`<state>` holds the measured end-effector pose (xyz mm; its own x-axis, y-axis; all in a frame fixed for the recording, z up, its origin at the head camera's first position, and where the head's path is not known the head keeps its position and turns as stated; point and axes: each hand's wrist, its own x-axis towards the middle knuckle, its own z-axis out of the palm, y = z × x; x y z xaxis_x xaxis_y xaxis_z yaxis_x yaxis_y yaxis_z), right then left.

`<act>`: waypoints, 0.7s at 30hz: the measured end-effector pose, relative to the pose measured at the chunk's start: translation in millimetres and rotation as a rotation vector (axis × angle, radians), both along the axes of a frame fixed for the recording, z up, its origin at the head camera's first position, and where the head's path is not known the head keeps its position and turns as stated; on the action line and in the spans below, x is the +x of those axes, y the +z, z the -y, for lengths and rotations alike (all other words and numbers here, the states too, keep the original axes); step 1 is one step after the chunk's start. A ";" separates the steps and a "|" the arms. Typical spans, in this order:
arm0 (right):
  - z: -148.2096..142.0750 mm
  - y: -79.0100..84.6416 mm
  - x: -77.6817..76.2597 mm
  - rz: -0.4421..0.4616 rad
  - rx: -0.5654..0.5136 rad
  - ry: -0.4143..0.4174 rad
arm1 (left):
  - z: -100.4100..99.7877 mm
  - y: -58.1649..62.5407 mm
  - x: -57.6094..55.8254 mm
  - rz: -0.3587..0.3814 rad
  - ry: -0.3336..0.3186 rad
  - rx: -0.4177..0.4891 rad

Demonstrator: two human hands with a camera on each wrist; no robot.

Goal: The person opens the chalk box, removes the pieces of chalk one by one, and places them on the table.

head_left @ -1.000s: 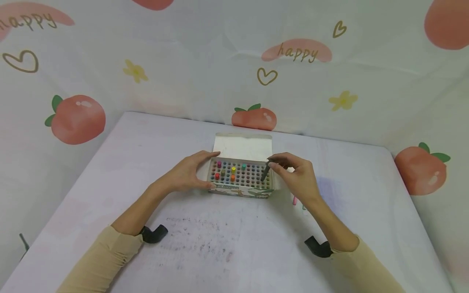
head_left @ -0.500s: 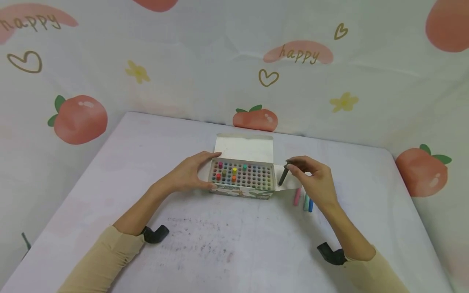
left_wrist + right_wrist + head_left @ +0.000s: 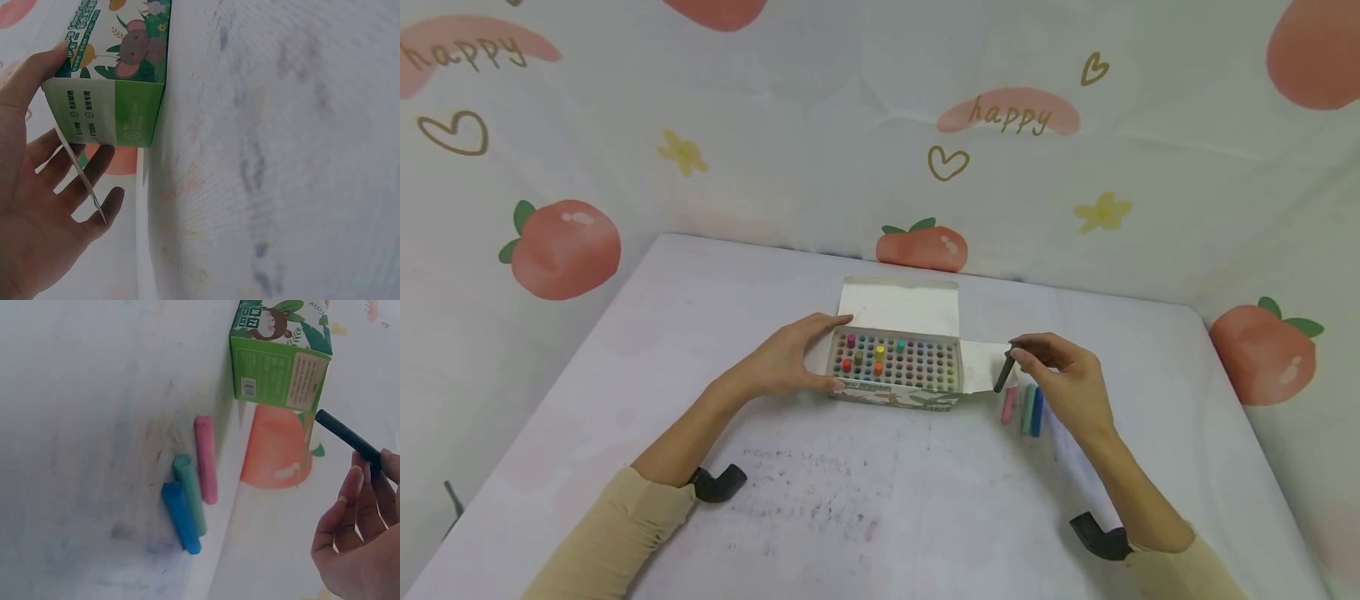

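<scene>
The left hand [image 3: 782, 357] grips the left end of a cardboard chalk box [image 3: 895, 398], thumb on the front face and index finger at the back edge. In the left wrist view its other fingers lie by the thin side flap [image 3: 84, 178]. Inside the open box is a holed insert with several coloured chalks, among them a yellow chalk [image 3: 880, 351] and a red chalk [image 3: 847, 365]. Between thumb and fingers, the right hand [image 3: 1067, 379] pinches a dark chalk [image 3: 347, 436], tilted, its lower end in front of the right side flap [image 3: 981, 367].
Right of the box, a pink chalk [image 3: 205, 459], a green chalk [image 3: 190, 494] and a blue chalk [image 3: 181, 519] lie on the white table [image 3: 955, 517]. The box's white lid [image 3: 898, 308] stands raised at the back. A printed backdrop [image 3: 820, 125] hangs behind the table.
The right hand has moved rightward with the dark chalk, from over the box's right holes to beyond its right end. The three loose chalks came into view. The left hand kept its place.
</scene>
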<state>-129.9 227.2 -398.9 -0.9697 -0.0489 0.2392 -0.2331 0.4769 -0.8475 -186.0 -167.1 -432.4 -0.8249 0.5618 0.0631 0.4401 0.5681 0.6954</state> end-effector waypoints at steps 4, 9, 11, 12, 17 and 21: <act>-6.6 -3.2 3.7 0.036 0.007 -0.025 | -0.9 0.0 -0.3 -0.001 0.005 -0.002; -13.4 -6.9 7.2 0.058 0.013 -0.031 | -1.4 0.0 -0.3 0.008 0.011 -0.007; -16.6 -9.5 8.5 0.068 0.019 -0.030 | -1.2 -0.1 -0.1 0.010 0.014 -0.012; -18.5 -10.7 9.2 0.075 0.020 -0.028 | -1.0 -0.1 0.1 0.011 0.015 -0.014; -28.5 -14.8 13.2 0.113 0.050 -0.034 | -0.5 0.3 1.0 0.010 0.015 -0.017; -36.9 -17.4 17.0 0.133 0.094 -0.056 | -1.0 0.6 1.9 0.012 0.016 -0.005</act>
<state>-112.9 264.1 -416.3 -0.9944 -0.0102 0.1055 -0.0928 0.5643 -0.8204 -184.1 -166.2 -431.8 -0.8345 0.5487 0.0502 0.4224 0.5786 0.6978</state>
